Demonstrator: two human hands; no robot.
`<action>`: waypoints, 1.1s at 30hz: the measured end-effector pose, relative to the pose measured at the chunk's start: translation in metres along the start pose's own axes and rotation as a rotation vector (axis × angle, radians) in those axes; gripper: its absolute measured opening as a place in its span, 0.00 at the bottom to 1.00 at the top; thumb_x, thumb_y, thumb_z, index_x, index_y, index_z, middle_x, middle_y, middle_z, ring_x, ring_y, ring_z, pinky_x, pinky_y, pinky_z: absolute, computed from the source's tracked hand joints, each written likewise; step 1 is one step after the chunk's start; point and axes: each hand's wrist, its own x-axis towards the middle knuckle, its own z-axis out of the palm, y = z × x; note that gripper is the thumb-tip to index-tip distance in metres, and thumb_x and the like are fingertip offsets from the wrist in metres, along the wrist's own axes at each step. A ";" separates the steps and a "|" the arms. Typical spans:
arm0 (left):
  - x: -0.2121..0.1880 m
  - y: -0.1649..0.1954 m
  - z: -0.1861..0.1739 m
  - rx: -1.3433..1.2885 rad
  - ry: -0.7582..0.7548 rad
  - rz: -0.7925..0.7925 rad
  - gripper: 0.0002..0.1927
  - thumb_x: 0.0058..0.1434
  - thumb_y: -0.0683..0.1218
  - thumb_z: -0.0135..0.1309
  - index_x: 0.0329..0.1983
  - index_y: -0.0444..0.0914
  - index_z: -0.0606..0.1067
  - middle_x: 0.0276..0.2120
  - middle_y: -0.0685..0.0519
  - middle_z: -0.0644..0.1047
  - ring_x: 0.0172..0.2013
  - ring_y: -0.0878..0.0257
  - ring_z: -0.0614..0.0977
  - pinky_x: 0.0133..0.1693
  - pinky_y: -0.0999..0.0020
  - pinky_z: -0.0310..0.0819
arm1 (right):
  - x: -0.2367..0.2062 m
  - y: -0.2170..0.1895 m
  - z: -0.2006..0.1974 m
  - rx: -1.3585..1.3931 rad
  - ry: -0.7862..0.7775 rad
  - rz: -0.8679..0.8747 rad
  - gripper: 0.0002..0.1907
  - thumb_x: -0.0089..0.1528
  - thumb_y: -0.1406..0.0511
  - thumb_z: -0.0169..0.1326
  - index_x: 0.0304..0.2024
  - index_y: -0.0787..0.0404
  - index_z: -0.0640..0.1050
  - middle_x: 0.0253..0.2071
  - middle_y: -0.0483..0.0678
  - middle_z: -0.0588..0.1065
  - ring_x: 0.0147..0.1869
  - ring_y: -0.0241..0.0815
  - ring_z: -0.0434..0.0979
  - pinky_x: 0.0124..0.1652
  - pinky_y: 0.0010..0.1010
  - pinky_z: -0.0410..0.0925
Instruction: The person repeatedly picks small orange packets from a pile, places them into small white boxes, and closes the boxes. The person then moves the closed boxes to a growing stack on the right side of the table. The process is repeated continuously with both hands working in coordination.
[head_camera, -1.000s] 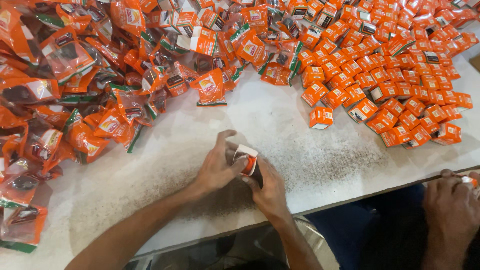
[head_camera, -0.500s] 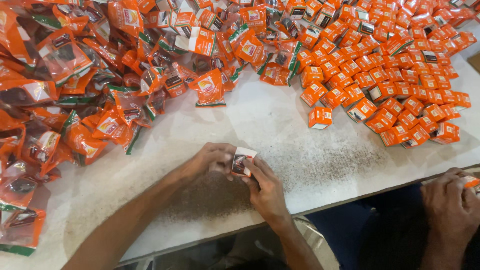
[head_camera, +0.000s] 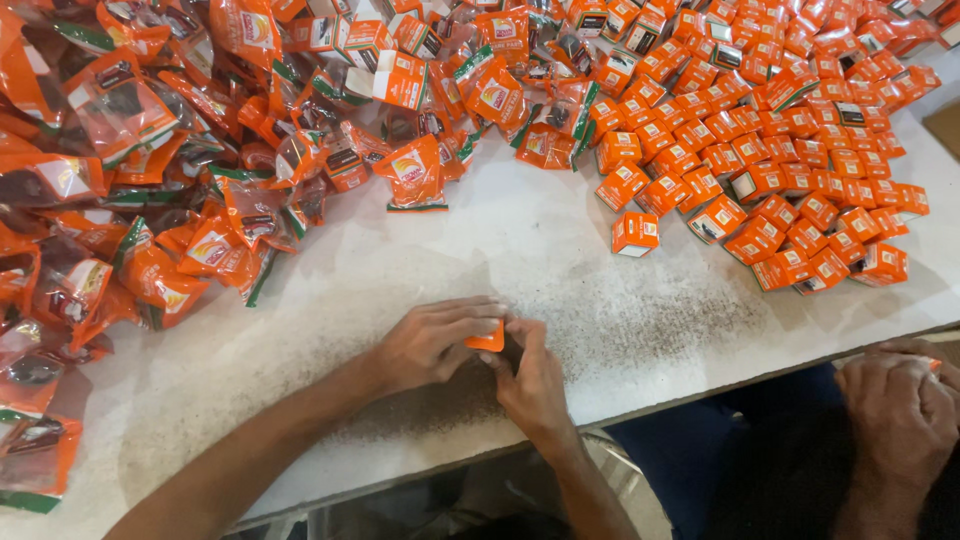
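Pressing from both sides, a small orange box (head_camera: 487, 341) is held between the left hand (head_camera: 432, 343) and the right hand (head_camera: 533, 385) just above the white table (head_camera: 560, 250), near its front edge. Both hands are closed on the box, the left fingers curled over its top and the right fingertips set against its side, so that only an orange corner can be seen. Half a second ago a pale open flap was shown between the fingers, and a second ago the box was held more upright with its mouth exposed; now no flap is seen, so the box is judged to have been folded shut, or nearly so.

Heaped orange pouches (head_camera: 150, 180) are spread over the table's left part, well apart from the hands. Finished boxes (head_camera: 780, 150) are piled at the right, with one stray box (head_camera: 635, 233) lying nearest the hands. Another person's hand (head_camera: 900, 410) is seen at the lower right, closed on something small.
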 end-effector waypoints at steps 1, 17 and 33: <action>-0.001 0.003 -0.004 0.011 -0.018 0.018 0.19 0.58 0.41 0.60 0.53 0.34 0.74 0.60 0.42 0.77 0.62 0.46 0.77 0.61 0.55 0.74 | 0.000 -0.001 -0.001 0.023 0.025 -0.071 0.27 0.62 0.71 0.60 0.59 0.63 0.62 0.55 0.63 0.77 0.61 0.60 0.79 0.54 0.43 0.72; -0.011 0.008 -0.011 0.267 -0.114 0.077 0.14 0.56 0.39 0.58 0.47 0.36 0.78 0.70 0.39 0.67 0.72 0.42 0.65 0.70 0.45 0.61 | 0.001 -0.009 -0.003 0.034 0.023 -0.246 0.38 0.61 0.73 0.59 0.68 0.64 0.55 0.63 0.63 0.74 0.68 0.63 0.74 0.60 0.45 0.68; 0.125 -0.203 -0.132 0.258 0.439 -0.799 0.16 0.58 0.38 0.61 0.49 0.34 0.72 0.39 0.43 0.77 0.40 0.46 0.82 0.39 0.53 0.75 | 0.008 -0.022 -0.008 -0.343 0.332 -0.299 0.51 0.58 0.60 0.66 0.73 0.68 0.50 0.74 0.73 0.47 0.78 0.74 0.46 0.70 0.62 0.50</action>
